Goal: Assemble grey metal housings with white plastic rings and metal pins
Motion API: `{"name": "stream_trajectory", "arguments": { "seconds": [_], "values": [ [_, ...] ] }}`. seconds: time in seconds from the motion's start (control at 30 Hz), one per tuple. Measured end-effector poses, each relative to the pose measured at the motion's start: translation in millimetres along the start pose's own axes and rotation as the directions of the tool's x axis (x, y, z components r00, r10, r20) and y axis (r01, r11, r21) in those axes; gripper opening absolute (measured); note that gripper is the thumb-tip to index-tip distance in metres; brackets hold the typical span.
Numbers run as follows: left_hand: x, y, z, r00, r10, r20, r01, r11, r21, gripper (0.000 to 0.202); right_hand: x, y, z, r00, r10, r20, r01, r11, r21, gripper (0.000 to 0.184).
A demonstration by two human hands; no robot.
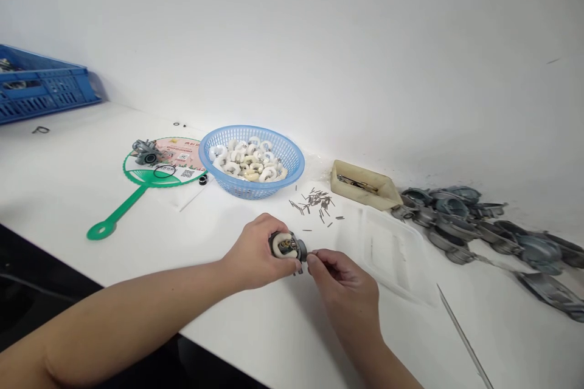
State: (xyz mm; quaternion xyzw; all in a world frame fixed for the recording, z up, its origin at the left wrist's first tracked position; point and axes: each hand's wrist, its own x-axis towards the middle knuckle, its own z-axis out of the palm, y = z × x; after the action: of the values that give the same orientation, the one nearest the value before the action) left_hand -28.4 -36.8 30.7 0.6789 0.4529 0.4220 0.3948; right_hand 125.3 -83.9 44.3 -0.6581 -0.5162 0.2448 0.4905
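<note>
Above the front edge of the white bench point(104, 261), our left hand point(253, 253) clenches a small die-cast body with a white collar point(287, 246); at its right, our right hand point(344, 285) pinches an item too small to identify point(308, 259), near the scattered metal pins point(314, 206).

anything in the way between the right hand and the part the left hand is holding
Nothing visible stands in the way. The right hand has its fingers right up against the grey metal and white plastic part held in the left hand.
</note>
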Motion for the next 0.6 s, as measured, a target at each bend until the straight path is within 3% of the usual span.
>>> {"name": "stream_trajectory", "arguments": {
  "seconds": [0.33, 0.6],
  "values": [
    [-0.1, 1.6, -0.8, 1.0, 0.018, 0.001, -0.018, 1.0, 0.014, 0.032, -4.0, -2.3, 0.7, 0.997, -0.016, -0.072, 0.026, 0.988, 0.149, 0.011],
    [-1.1, 2.8, 0.7, 1.0, 0.015, -0.005, -0.015, 1.0, 0.018, 0.032, -4.8, 0.6, -1.4, 0.992, -0.028, -0.123, 0.037, 0.997, 0.071, 0.015]
  ]
}}
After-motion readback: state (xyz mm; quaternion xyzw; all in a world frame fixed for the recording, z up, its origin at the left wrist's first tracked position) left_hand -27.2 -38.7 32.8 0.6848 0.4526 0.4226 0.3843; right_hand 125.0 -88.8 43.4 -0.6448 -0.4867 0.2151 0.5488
